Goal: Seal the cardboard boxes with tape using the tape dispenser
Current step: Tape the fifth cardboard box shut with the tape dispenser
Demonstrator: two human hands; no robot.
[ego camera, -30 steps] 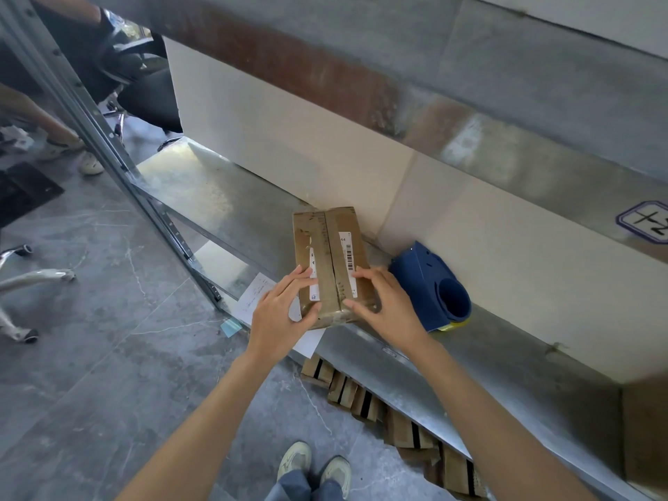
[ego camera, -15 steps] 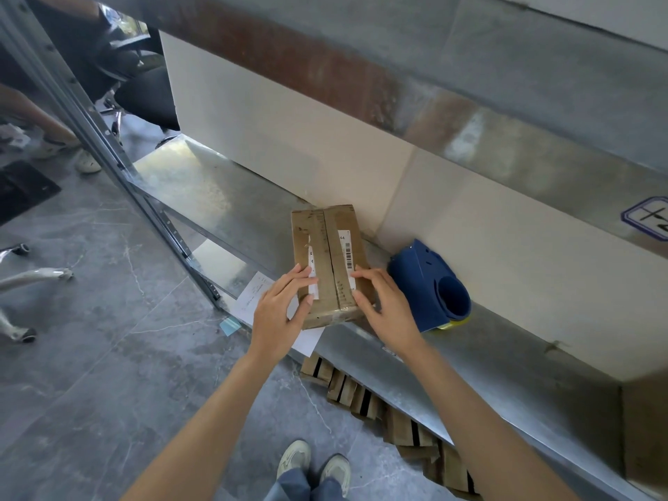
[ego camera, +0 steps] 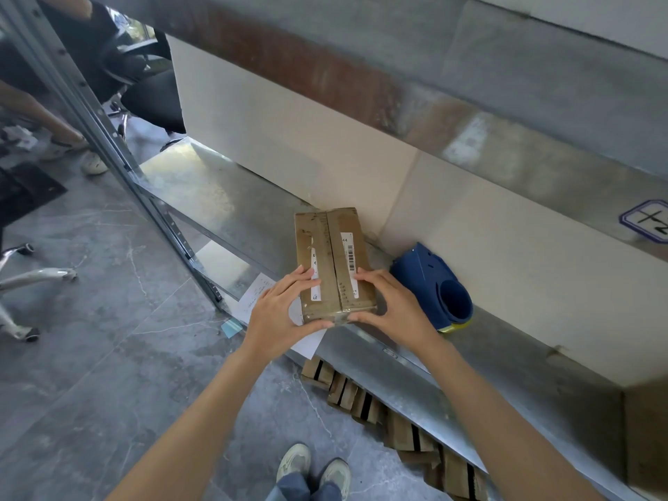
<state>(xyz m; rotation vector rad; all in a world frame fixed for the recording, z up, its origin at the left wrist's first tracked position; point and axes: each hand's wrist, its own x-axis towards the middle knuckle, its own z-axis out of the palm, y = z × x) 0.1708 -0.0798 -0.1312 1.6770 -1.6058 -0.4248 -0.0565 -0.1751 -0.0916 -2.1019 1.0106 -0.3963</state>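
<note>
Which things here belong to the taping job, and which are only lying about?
Job: cardboard box, held by the left hand and right hand; blue tape dispenser beside it on the metal shelf.
Lying about: paper sheet, blue note, cardboard pieces below the shelf, chair base.

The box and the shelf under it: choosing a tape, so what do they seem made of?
Box: brown cardboard, matte, with a glossy film, probably tape, at its near end. Shelf: sheet metal, likely galvanised steel, from its grey mottled sheen.
</note>
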